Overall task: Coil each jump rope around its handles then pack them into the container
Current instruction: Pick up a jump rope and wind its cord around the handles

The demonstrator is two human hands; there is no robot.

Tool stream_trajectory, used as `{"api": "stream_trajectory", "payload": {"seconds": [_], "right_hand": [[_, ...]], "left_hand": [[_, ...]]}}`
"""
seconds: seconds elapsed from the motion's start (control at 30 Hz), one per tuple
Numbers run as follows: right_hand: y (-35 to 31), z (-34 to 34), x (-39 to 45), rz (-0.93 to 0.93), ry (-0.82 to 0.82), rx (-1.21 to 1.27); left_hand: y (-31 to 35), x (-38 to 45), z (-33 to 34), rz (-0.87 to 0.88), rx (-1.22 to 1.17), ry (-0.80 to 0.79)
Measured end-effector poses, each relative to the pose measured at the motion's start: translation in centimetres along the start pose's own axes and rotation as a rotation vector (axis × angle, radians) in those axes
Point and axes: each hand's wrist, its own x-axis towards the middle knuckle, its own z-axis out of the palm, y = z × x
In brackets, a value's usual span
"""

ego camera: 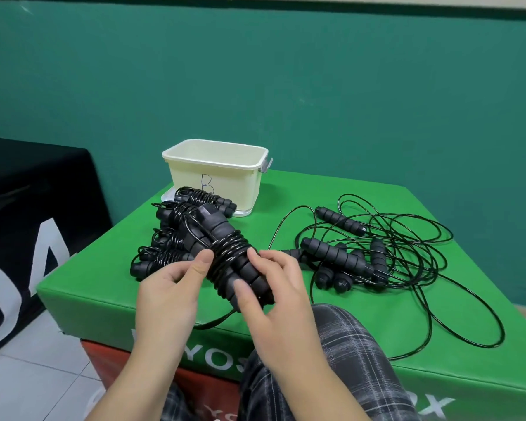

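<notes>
Here both hands work 1 rope (228, 253) just in front of the bin (216, 171), above the near edge of the green pad (377, 344). The left hand (167, 287) grasps the bundle, thumb pressed on the black coils, likely to stop the turns slipping off the 2 paired handles. The right hand (274, 290) curls round the lower handle ends, fingers over the wraps, probably guiding or tucking the last stretch of cord; a short tail hangs below the bundle, so the coiling looks nearly done but not finished.

Left of the bin's front sits a pile of coiled ropes (170, 238), 4 or so, parked close to the bin, apparently awaiting packing. The bin shows no rope over its rim; its floor is hidden, so I cannot tell whether anything lies inside.

Right of the bin, well apart, loose ropes (371, 256) lie tangled, handles heaped and cords looping wide across the pad. They remain to be coiled, and those crossed cords could snag when 1 is pulled free.
</notes>
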Motion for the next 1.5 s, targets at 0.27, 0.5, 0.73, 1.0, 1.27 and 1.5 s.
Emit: {"api": "stream_trajectory", "payload": {"seconds": [0.27, 0.5, 0.73, 1.0, 1.27, 1.5], "right_hand": [[0.2, -0.2, 0.0, 0.067, -0.051, -0.212], [0.0, -0.2, 0.0, 0.111, 0.028, -0.098], [-0.3, -0.1, -0.1, 0.083, 0.052, -0.017], [-0.1, 0.2, -0.6, 0.078, 0.134, 0.122], [-0.5, -0.2, -0.7, 0.135, 0.181, 0.28], [-1.0, -0.4, -0.8, 0.162, 0.124, 0.394]], "left_hand": [[0.4, -0.3, -0.2, 0.189, 0.052, -0.029], [0.2, -0.2, -0.5, 0.351, 0.063, -0.217], [-1.5, 1.1, -0.3, 0.382, 0.134, -0.107], [-2.4, 0.7, 0.5, 0.266, 0.023, -0.103], [-1.4, 0.0, 1.2, 0.188, -0.19, -0.215], [-2.1, 0.2, 0.5, -0.152, -0.214, -0.274]]}}
